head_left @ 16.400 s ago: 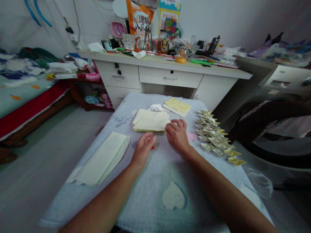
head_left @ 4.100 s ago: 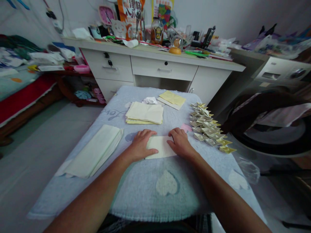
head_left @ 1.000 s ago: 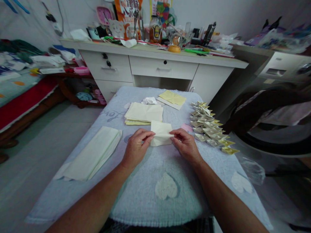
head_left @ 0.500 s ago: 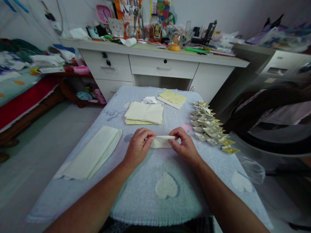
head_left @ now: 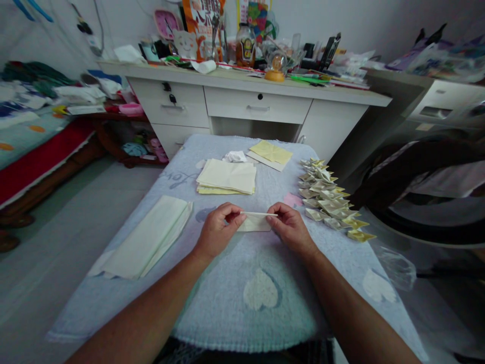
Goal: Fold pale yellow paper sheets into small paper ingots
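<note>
Between my hands is a small piece of cream paper (head_left: 254,223), folded into a strip with a narrow fold along its far edge. My left hand (head_left: 220,227) pinches its left end between thumb and fingers. The right end is pinched by my right hand (head_left: 291,225). Just beyond lies a stack of cream and yellow paper sheets (head_left: 227,176). On the right, several folded paper boats (head_left: 326,194) stand in close rows. A larger folded bundle of pale paper (head_left: 146,237) rests to the left of my left hand.
The table wears a blue cloth (head_left: 212,308) with heart shapes. A crumpled white paper (head_left: 235,156) and a yellow sheet (head_left: 271,150) on white paper lie at its far end. Behind stands a cluttered white desk (head_left: 261,106); a washing machine (head_left: 439,116) is at right.
The far edge of the paper strip now shows a narrow folded band, and my fingers have shifted slightly along it. The whole view has moved a little; other things stay put.
</note>
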Demonstrator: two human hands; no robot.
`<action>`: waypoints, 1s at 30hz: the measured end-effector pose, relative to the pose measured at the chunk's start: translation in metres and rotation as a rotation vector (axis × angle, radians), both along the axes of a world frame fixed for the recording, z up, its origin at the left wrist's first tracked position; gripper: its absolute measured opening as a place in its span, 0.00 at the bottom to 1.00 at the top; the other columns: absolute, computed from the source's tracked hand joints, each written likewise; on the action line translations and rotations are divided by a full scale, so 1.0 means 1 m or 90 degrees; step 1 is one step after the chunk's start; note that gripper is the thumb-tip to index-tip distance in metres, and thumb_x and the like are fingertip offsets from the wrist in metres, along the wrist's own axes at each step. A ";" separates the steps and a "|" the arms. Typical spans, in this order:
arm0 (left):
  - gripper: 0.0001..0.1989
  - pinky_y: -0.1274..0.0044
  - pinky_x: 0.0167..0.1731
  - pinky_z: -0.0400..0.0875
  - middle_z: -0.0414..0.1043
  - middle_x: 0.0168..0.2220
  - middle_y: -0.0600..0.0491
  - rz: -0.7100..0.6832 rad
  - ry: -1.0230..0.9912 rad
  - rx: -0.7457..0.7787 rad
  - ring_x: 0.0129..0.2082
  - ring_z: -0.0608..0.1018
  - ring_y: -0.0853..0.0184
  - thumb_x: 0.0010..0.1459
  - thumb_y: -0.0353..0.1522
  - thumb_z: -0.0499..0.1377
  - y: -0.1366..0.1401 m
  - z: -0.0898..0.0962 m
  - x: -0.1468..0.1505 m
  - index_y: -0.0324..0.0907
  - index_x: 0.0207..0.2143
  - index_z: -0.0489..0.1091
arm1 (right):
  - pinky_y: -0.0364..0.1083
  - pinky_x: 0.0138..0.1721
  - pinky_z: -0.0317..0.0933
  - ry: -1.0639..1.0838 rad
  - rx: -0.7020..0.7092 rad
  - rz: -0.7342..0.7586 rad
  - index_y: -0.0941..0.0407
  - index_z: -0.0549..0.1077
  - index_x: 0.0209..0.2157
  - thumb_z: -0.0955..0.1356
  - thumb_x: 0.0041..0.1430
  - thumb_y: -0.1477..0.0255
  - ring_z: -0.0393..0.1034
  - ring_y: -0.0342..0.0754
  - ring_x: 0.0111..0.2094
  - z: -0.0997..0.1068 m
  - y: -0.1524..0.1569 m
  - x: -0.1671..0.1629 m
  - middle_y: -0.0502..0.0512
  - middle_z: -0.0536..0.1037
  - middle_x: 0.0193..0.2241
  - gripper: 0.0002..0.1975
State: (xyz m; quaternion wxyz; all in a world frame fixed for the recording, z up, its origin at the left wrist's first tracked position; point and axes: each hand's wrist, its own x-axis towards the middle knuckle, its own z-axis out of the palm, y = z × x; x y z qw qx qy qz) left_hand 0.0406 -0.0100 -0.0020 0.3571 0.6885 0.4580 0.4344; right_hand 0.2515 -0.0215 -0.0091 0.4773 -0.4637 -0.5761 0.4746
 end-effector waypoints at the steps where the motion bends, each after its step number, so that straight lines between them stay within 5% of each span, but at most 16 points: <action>1: 0.08 0.79 0.32 0.63 0.68 0.27 0.55 0.002 -0.004 -0.008 0.29 0.69 0.70 0.57 0.36 0.59 0.000 0.000 -0.001 0.40 0.30 0.72 | 0.40 0.24 0.51 0.015 -0.006 0.008 0.55 0.69 0.31 0.71 0.53 0.60 0.57 0.41 0.24 -0.001 0.000 0.000 0.47 0.66 0.23 0.13; 8: 0.10 0.80 0.29 0.62 0.68 0.26 0.56 -0.003 -0.091 -0.102 0.27 0.69 0.70 0.56 0.38 0.60 -0.001 -0.002 0.000 0.39 0.30 0.71 | 0.40 0.25 0.53 0.089 -0.076 0.071 0.56 0.69 0.31 0.71 0.54 0.60 0.59 0.40 0.24 -0.001 -0.001 -0.001 0.46 0.66 0.23 0.14; 17: 0.11 0.81 0.30 0.62 0.69 0.29 0.55 -0.053 -0.274 -0.181 0.27 0.68 0.72 0.58 0.33 0.55 -0.001 0.005 0.001 0.41 0.43 0.71 | 0.40 0.21 0.56 0.209 -0.186 0.057 0.52 0.66 0.40 0.73 0.48 0.60 0.66 0.42 0.20 0.001 0.002 0.000 0.46 0.74 0.25 0.20; 30: 0.08 0.80 0.30 0.64 0.69 0.27 0.56 -0.027 -0.041 -0.126 0.27 0.70 0.71 0.54 0.34 0.59 0.004 -0.005 -0.002 0.39 0.35 0.73 | 0.40 0.22 0.49 0.188 -0.202 0.011 0.54 0.68 0.36 0.72 0.50 0.58 0.60 0.40 0.19 0.006 0.001 -0.002 0.44 0.71 0.22 0.17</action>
